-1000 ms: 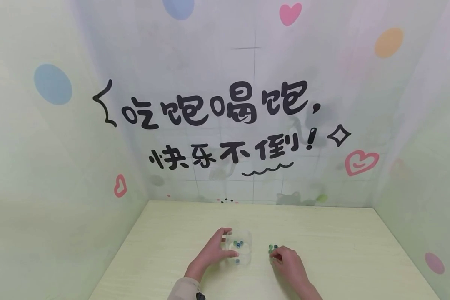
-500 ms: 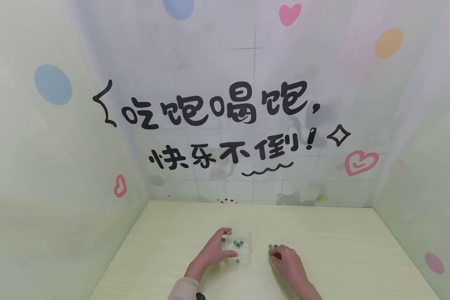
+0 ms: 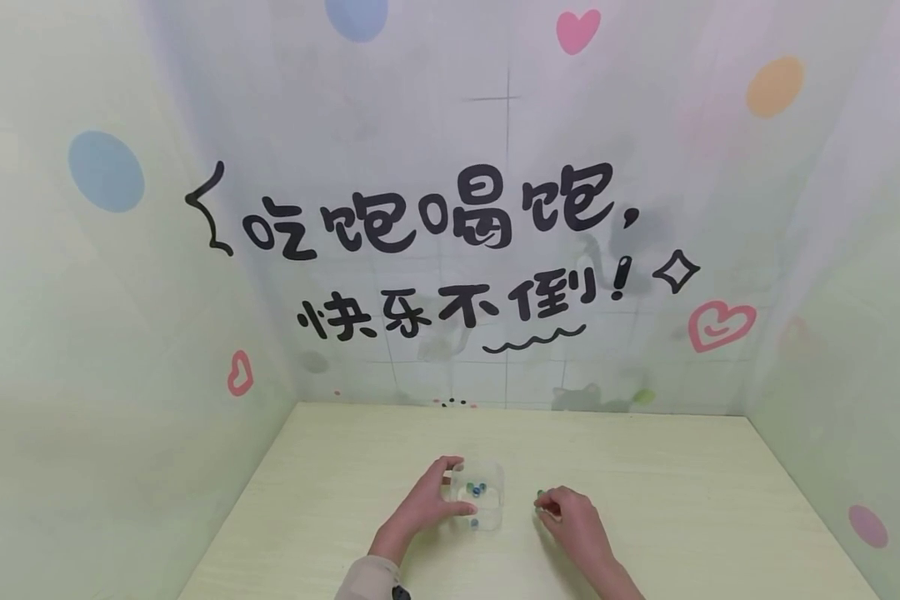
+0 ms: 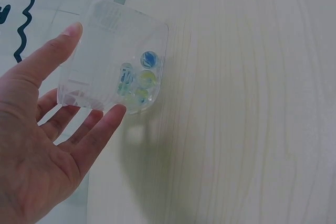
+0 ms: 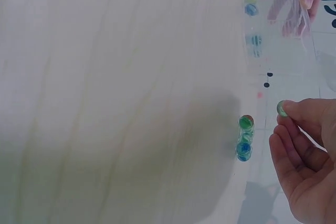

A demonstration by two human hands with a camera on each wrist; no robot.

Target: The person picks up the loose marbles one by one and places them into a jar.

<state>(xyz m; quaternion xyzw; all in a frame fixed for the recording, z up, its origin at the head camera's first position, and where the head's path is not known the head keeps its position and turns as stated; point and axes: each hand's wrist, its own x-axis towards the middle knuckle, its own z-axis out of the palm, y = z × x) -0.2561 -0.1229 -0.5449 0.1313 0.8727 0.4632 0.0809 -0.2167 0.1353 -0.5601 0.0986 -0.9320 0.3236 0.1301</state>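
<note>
My left hand (image 3: 427,500) grips a clear plastic box (image 4: 100,40) from its left side, thumb on one side and fingers on the other. Several glass marbles (image 4: 149,60), blue and yellow-green, lie together on the box's floor. To the right of the box, my right hand (image 3: 579,521) pinches a green marble (image 5: 282,108) between thumb and index finger, with its other fingers curled below. Beside that hand a small cluster of loose green and blue marbles (image 5: 245,136) rests on the table; in the head view the fingers mostly cover it.
The pale wood-grain table (image 3: 682,483) carries the box and the loose marbles. Printed wall panels enclose it at the back (image 3: 435,367) and on both sides, with lettering, hearts and dots on them.
My right hand has shifted slightly left and now pinches a green marble, its fingers covering more of the loose cluster. The left hand and the box have stayed put.
</note>
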